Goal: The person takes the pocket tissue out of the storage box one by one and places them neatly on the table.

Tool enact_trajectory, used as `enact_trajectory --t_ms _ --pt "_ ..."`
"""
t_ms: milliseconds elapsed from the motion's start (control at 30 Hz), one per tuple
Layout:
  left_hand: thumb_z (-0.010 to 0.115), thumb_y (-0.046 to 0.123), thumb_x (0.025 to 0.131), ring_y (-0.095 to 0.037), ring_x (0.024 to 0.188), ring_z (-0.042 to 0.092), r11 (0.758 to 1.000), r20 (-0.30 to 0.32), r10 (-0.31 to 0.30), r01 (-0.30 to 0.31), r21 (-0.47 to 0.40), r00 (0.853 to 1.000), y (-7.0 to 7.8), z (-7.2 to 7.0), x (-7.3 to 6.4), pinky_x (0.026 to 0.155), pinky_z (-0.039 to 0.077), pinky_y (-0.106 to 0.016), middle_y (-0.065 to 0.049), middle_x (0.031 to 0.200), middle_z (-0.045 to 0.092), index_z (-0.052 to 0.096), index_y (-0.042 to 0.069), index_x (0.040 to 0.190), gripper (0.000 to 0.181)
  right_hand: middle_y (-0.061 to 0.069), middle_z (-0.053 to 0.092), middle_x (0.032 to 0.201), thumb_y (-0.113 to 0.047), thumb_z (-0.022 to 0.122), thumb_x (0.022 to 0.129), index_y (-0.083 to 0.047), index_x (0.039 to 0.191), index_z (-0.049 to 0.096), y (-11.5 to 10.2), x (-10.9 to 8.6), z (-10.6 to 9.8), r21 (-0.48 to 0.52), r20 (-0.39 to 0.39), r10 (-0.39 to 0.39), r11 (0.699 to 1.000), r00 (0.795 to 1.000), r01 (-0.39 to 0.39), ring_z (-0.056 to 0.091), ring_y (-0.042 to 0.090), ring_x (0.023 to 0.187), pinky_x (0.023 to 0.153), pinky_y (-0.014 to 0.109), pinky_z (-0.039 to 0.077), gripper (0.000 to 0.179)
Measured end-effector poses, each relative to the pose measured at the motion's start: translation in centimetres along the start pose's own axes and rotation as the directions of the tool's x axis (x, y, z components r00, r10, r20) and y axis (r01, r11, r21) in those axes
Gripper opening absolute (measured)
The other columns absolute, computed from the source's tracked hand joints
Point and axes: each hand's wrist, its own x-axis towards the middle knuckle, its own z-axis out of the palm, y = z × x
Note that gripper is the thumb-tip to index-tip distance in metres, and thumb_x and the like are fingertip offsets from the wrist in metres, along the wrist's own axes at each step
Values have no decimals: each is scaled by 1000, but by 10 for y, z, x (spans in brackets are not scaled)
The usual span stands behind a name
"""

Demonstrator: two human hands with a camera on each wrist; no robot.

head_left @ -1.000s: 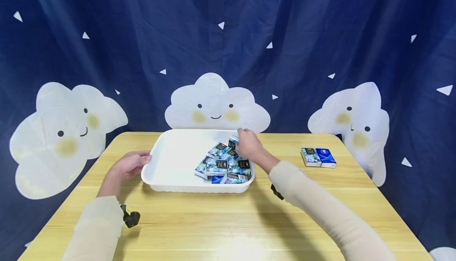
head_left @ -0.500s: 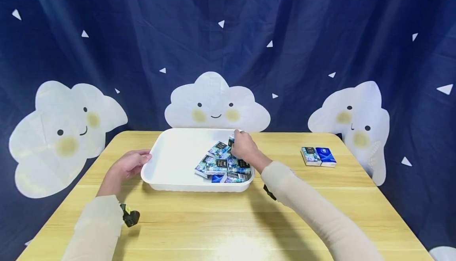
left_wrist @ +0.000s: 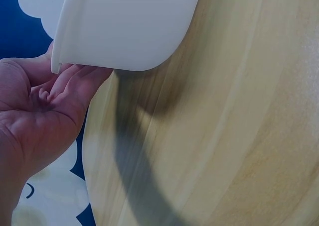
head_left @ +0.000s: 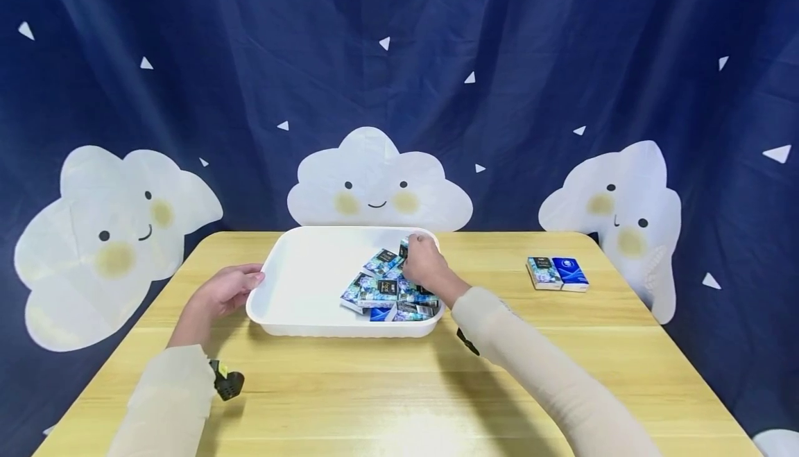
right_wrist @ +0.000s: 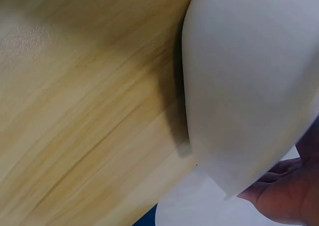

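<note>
My left hand (head_left: 234, 287) grips the left end of a white plastic tray (head_left: 299, 283), thumb at the rim; in the left wrist view its fingers (left_wrist: 75, 84) reach beneath the tray's wall. Several pocket tissue packs (head_left: 379, 292), floral blue with black labels, lie piled in the tray's right half. Over the far right of this pile, my right hand (head_left: 426, 263) holds a tissue pack (head_left: 404, 247), whose left part shows past the fingers. The right wrist view has mostly the tray's outer wall (right_wrist: 244, 86), with part of the right hand (right_wrist: 286, 191) behind it.
Two more tissue packs (head_left: 557, 274), one floral and one plain blue, lie side by side on the wooden table (head_left: 374, 387) at the right. Behind the table's far edge hangs a dark blue curtain (head_left: 437, 96) with white clouds.
My right hand has moved a little left and toward me, deeper over the pile, and the pack at its fingers has shifted slightly left. The left hand and tray have stayed in place.
</note>
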Motion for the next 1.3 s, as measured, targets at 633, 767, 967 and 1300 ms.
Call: enact_trajectory --t_ms 633,767,967,1300 --pt "47 16 108 -2 95 63 1000 -11 -5 4 -25 1000 0 1 1 87 59 -22 1 117 64 18 -7 159 63 14 71 99 -2 69 90 -2 112 68 0 4 5 -120 -105 -105 988 989 93 69 22 84 67 32 60 22" --pt "46 16 108 -1 96 63 1000 -7 -3 3 -16 1000 0 1 1 87 58 -22 -1 121 63 18 -6 159 62 16 69 101 0 69 89 0 118 64 4 5 7 -90 -123 -95 992 988 84 70 25 89 70 33 61 29" --pt "46 19 109 -1 98 63 1000 -4 -6 6 13 1000 2 1 1 88 58 -21 -13 140 55 19 -5 159 62 19 67 104 -8 75 87 3 124 58 6 7 9 -119 -119 -61 992 991 46 69 31 97 78 38 62 42" --pt "46 15 108 -1 95 64 1000 -8 1 -1 -20 1000 1 1 1 87 59 -22 4 115 65 20 -7 158 60 15 69 103 -7 71 90 0 118 63 2 6 5 -110 -41 -61 992 997 56 67 22 88 71 34 61 30"
